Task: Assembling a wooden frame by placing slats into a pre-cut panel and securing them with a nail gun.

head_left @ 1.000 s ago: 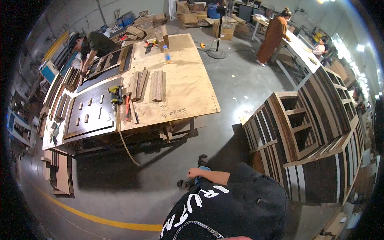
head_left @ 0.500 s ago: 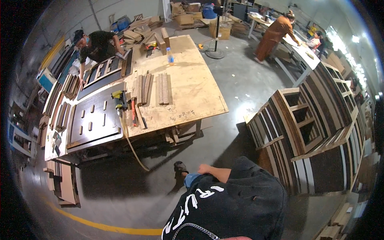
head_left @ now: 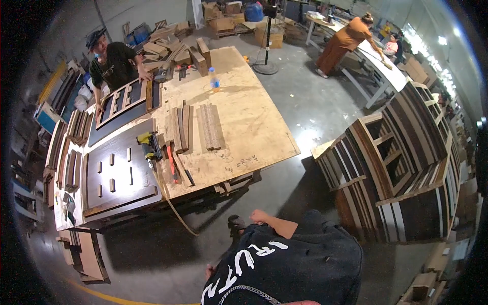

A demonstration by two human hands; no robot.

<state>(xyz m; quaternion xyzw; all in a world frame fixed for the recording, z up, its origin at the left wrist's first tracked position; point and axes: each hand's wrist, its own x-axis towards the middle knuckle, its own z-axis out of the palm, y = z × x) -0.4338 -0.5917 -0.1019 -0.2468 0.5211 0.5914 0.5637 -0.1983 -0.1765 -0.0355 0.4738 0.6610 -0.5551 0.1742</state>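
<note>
Hands are hanging free, gripping nothing: the right hand [head_left: 258, 215] is swinging out with loosely curled fingers, and the left hand [head_left: 209, 272] is barely showing beside the black shirt [head_left: 290, 264], its fingers too hidden to tell. Ahead of both, well apart, a workbench [head_left: 254, 127] is carrying 2 stacks of wood strips [head_left: 209, 126], a nail gun [head_left: 150, 144] and a dark panel [head_left: 119, 173].

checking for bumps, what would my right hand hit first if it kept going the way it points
Probably the shoe just beyond the right hand; depth is unclear, so it might pass above it to the floor.
</note>
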